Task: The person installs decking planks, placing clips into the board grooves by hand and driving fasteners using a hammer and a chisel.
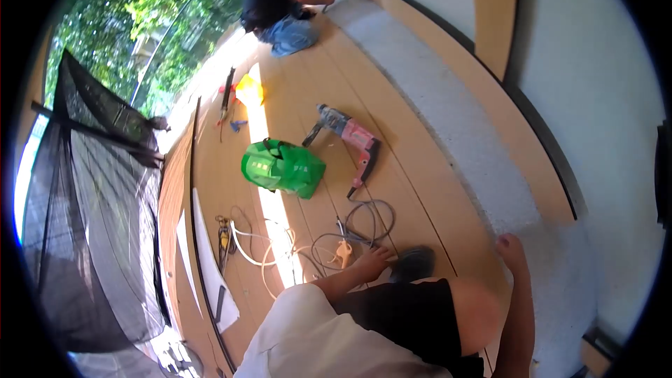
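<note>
My left hand (374, 264) is low over the plank floor beside my dark shoe (413, 264), its fingers spread and nothing visible in them. Close to it lie an orange plug-like piece (344, 254) and loops of grey cable (374, 222). My right hand (512, 248) is at the edge of the bare concrete strip (455, 119); its fingers are too foreshortened to read. Farther off, a red and grey power drill (357, 138) lies on its side, its cord running toward the loops. A green plastic bag (285, 169) sits to its left.
Another person (280, 10) crouches at the far end of the planks (336, 77). A yellow item (250, 91) and a dark long tool (227, 96) lie farther off on the left. Dark netting (105, 217) hangs at left; a white wall (595, 112) rises at right.
</note>
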{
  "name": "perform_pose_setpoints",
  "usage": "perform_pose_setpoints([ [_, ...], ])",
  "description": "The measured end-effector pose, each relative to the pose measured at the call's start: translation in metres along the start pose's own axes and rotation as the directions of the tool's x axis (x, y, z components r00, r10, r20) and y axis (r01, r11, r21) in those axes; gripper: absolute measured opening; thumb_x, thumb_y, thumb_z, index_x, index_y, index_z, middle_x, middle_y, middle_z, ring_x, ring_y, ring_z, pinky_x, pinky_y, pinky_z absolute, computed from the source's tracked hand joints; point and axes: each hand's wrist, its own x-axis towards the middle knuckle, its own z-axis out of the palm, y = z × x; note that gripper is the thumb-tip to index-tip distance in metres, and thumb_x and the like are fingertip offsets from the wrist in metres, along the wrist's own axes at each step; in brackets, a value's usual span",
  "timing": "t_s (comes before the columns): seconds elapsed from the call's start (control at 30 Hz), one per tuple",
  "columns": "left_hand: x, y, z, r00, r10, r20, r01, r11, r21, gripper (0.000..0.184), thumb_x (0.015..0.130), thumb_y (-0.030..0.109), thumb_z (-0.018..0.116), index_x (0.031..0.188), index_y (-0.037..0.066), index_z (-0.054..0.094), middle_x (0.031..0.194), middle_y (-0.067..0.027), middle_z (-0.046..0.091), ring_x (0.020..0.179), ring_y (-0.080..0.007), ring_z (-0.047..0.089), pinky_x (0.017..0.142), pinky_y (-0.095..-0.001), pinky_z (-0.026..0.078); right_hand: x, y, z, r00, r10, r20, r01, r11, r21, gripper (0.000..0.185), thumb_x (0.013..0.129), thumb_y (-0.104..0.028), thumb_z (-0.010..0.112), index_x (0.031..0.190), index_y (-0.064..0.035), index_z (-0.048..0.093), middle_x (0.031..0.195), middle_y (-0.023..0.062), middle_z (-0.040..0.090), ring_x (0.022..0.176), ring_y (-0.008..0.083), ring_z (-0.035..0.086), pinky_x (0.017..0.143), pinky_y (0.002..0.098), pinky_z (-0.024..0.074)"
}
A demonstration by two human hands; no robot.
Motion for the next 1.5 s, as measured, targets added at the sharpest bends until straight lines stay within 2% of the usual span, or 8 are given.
perform_pose_setpoints([
  [0.4,-0.052,-0.008,0.026,0.877,-0.296,-0.378,0.201,0.942,-0.270,0.016,0.086,0.008,0.061,0.098,0.004,0.070,0.138,-0.0148,0.061,0.124,-0.0345,0.059,0.102,-0.0443,0.049,0.057,-0.048,0.051,0.985,-0.102,0.137,0.116,0.988,-0.102,0.018,0.098,-0.015,0.065,0.105,0.0010,0.066,0.080,0.0110,0.068,0.073,0.0161,0.064,0.070,0.0332,0.0532],
  [0.73,-0.191,-0.020,0.061,0.617,-0.770,-0.161,0.656,0.617,-0.434,0.010,0.091,0.011,0.059,0.083,0.005,0.061,0.090,-0.0187,0.066,0.089,-0.0421,0.065,0.076,-0.0520,0.053,0.016,-0.010,0.039,0.976,-0.009,0.216,0.024,0.998,-0.066,0.017,0.099,-0.013,0.063,0.108,0.0012,0.065,0.083,0.0095,0.068,0.075,0.0152,0.063,0.071,0.0321,0.0524],
  [1.0,-0.113,-0.007,0.085,0.420,-0.907,0.028,0.741,0.325,-0.588,0.045,0.090,0.021,0.066,0.132,0.008,0.056,0.109,-0.0245,0.069,0.103,-0.0486,0.064,0.087,-0.0567,0.052,-0.004,-0.023,0.052,0.995,-0.009,0.095,0.038,0.949,-0.313,0.022,0.096,-0.019,0.065,0.110,-0.0027,0.068,0.095,0.0197,0.072,0.086,0.0304,0.070,0.079,0.0394,0.0545],
  [1.07,-0.112,-0.011,0.068,0.423,-0.893,0.155,0.692,0.207,-0.692,0.059,0.087,0.018,0.066,0.142,0.008,0.046,0.107,-0.0300,0.069,0.102,-0.0514,0.064,0.086,-0.0596,0.051,-0.003,-0.038,0.057,0.997,0.012,0.082,0.015,0.947,-0.321,0.021,0.095,-0.022,0.064,0.107,-0.0046,0.068,0.095,0.0209,0.071,0.088,0.0363,0.070,0.080,0.0428,0.0544],
  [1.27,-0.198,-0.091,-0.007,0.603,-0.637,0.479,0.798,0.487,-0.355,0.065,0.083,0.014,0.066,0.142,0.004,0.041,0.106,-0.0334,0.069,0.103,-0.0516,0.067,0.085,-0.0584,0.053,-0.005,-0.035,0.083,0.984,-0.150,0.100,0.172,0.946,-0.275,0.022,0.094,-0.026,0.064,0.098,-0.0049,0.065,0.088,0.0210,0.069,0.083,0.0420,0.067,0.075,0.0497,0.0528],
  [1.37,-0.221,-0.124,-0.124,0.547,-0.389,0.741,0.658,0.748,-0.093,0.041,0.086,0.022,0.067,0.120,0.003,0.054,0.082,-0.0215,0.070,0.077,-0.0379,0.070,0.069,-0.0494,0.053,-0.006,-0.055,0.102,0.985,-0.147,0.093,0.168,0.945,-0.282,0.022,0.094,-0.027,0.064,0.095,-0.0042,0.064,0.087,0.0198,0.070,0.081,0.0410,0.067,0.073,0.0493,0.0531],
  [1.47,-0.206,-0.104,-0.245,0.258,-0.309,0.915,0.797,0.604,-0.021,0.031,0.090,0.033,0.068,0.087,0.003,0.066,0.059,-0.0048,0.060,0.051,-0.0165,0.057,0.052,-0.0358,0.045,-0.006,-0.067,0.119,0.974,-0.161,0.157,0.191,0.961,-0.200,0.022,0.094,-0.027,0.064,0.093,-0.0042,0.064,0.088,0.0196,0.070,0.080,0.0411,0.067,0.073,0.0485,0.0534],
  [1.5,-0.196,-0.089,-0.276,0.381,-0.300,0.874,0.774,0.621,-0.124,0.039,0.091,0.038,0.070,0.073,0.004,0.064,0.060,-0.0011,0.058,0.052,-0.0114,0.053,0.051,-0.0320,0.041,-0.008,-0.073,0.126,0.975,-0.166,0.146,0.193,0.963,-0.189,0.022,0.094,-0.027,0.064,0.093,-0.0042,0.064,0.088,0.0196,0.070,0.080,0.0411,0.067,0.073,0.0485,0.0534],
])
